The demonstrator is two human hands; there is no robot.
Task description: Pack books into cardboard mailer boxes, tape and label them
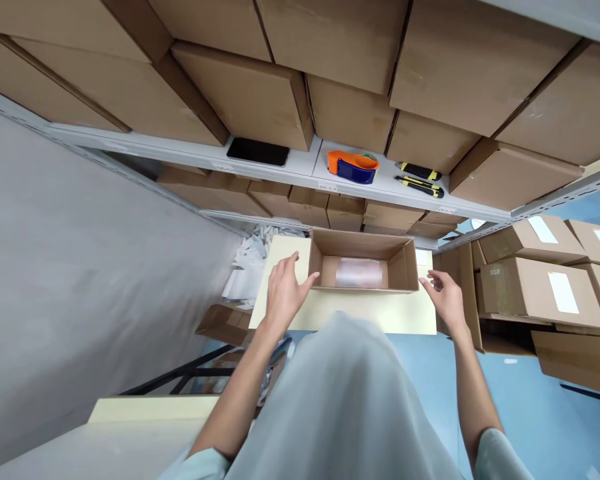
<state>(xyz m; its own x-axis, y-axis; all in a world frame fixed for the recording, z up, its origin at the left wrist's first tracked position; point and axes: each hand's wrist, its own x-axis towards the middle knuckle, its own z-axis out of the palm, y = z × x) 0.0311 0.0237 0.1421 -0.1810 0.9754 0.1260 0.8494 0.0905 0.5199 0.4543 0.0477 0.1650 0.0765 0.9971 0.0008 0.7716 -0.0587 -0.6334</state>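
Note:
An open cardboard box (364,244) stands on a pale yellow tabletop (360,313) in front of me. Inside it, on the bottom, lies a shiny pinkish bundle (359,273) that looks wrapped in clear plastic. My left hand (284,288) is at the box's left side, fingers apart, the thumb close to its front left corner; whether it touches I cannot tell. Just off the right side is my right hand (445,297), its fingers loosely curved and apart, with nothing visible in it.
Above the table, a shelf holds a black phone (258,152), an orange and blue tape dispenser (353,167) and two utility knives (420,180). Cardboard boxes (350,110) fill the shelves. Labelled boxes (550,293) are stacked at right. Paper scraps (247,267) lie left, near a grey wall (105,267).

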